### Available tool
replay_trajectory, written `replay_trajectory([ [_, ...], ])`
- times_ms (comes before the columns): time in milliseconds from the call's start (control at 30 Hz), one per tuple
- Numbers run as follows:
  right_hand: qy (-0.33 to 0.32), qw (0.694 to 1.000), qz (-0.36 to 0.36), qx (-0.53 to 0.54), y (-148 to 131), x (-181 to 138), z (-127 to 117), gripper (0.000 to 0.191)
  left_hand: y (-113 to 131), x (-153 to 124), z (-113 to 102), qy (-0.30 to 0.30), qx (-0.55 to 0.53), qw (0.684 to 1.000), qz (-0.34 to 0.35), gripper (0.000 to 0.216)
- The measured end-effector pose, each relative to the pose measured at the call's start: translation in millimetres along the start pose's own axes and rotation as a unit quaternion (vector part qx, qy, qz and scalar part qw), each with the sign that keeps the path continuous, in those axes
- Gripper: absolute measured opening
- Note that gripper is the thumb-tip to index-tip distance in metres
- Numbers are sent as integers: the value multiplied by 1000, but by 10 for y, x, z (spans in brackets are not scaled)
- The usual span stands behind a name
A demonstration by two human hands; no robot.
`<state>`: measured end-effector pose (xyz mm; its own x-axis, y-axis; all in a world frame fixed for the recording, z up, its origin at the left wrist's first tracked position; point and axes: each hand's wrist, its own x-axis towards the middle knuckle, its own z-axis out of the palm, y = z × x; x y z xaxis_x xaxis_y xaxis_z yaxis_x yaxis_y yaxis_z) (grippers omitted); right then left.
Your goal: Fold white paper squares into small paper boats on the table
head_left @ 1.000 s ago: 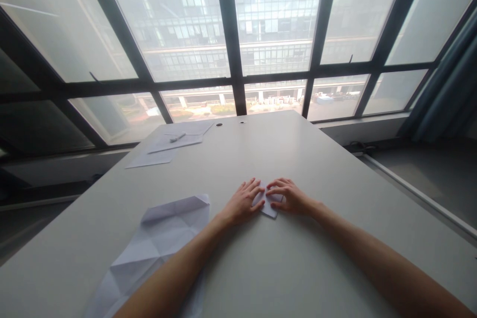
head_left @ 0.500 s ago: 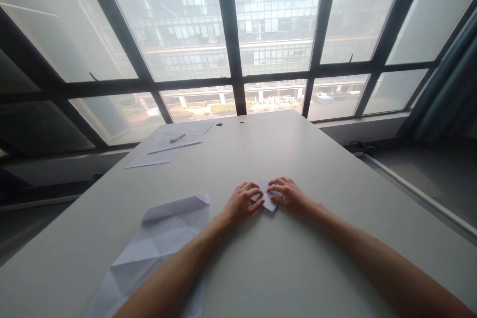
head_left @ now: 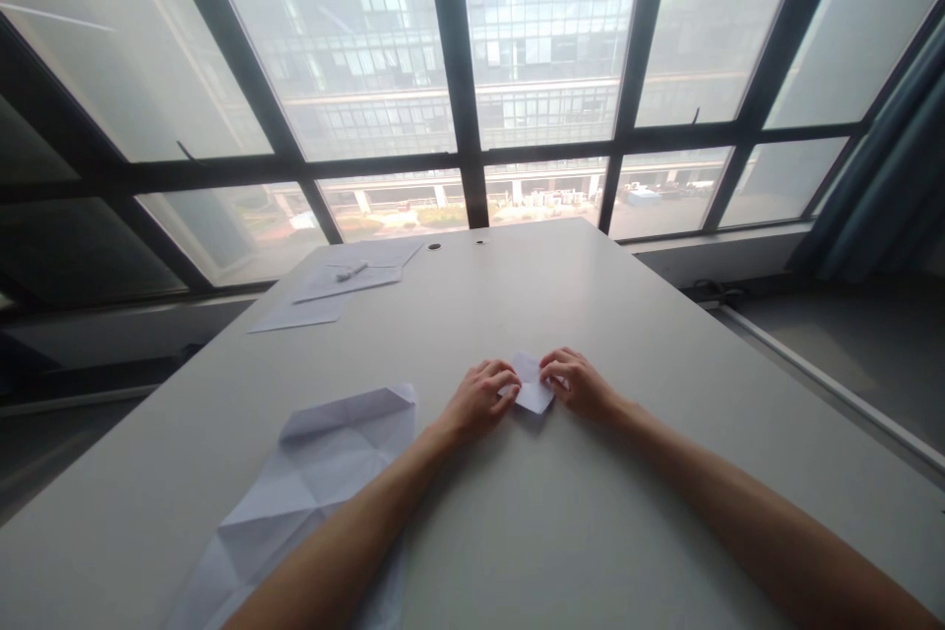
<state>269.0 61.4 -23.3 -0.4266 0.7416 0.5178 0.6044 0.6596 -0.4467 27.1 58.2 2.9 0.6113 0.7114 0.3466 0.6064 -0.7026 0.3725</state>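
A small folded piece of white paper (head_left: 533,388) lies on the grey table (head_left: 561,502), between my two hands. My left hand (head_left: 479,398) has its fingers curled and pinches the paper's left edge. My right hand (head_left: 578,382) is curled too and grips the paper's right side with its fingertips. Both forearms reach in from the bottom of the view.
A large creased white sheet (head_left: 295,492) lies at the near left, partly under my left forearm. Several flat sheets (head_left: 332,290) with a white pen (head_left: 352,271) on them sit at the far left. Two small holes (head_left: 456,243) mark the table's far edge below the windows.
My left fingers went from lying flat on the paper to curled at its edge. The small paper has been folded smaller and shifted slightly away from me.
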Motion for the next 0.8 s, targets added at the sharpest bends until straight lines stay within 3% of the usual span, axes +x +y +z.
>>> replay_trajectory([
  [167, 47, 999, -6, 16, 37, 6, -11, 29, -25, -9, 37, 6, 0, 1000, 4, 18],
  [333, -7, 1000, 16, -9, 63, 8, -6, 19, -66, -11, 65, 7, -1, 1000, 15, 20],
  [467, -4, 1000, 1, -15, -3, 1, -37, 9, -89, -14, 70, 9, -1, 1000, 22, 28],
  [633, -60, 998, -26, -17, -83, -1, -77, 22, -93, -16, 75, 7, 0, 1000, 25, 34],
  [800, -66, 997, -20, -21, -97, 8, -88, 22, -83, -17, 64, 22, 6, 1000, 21, 28],
])
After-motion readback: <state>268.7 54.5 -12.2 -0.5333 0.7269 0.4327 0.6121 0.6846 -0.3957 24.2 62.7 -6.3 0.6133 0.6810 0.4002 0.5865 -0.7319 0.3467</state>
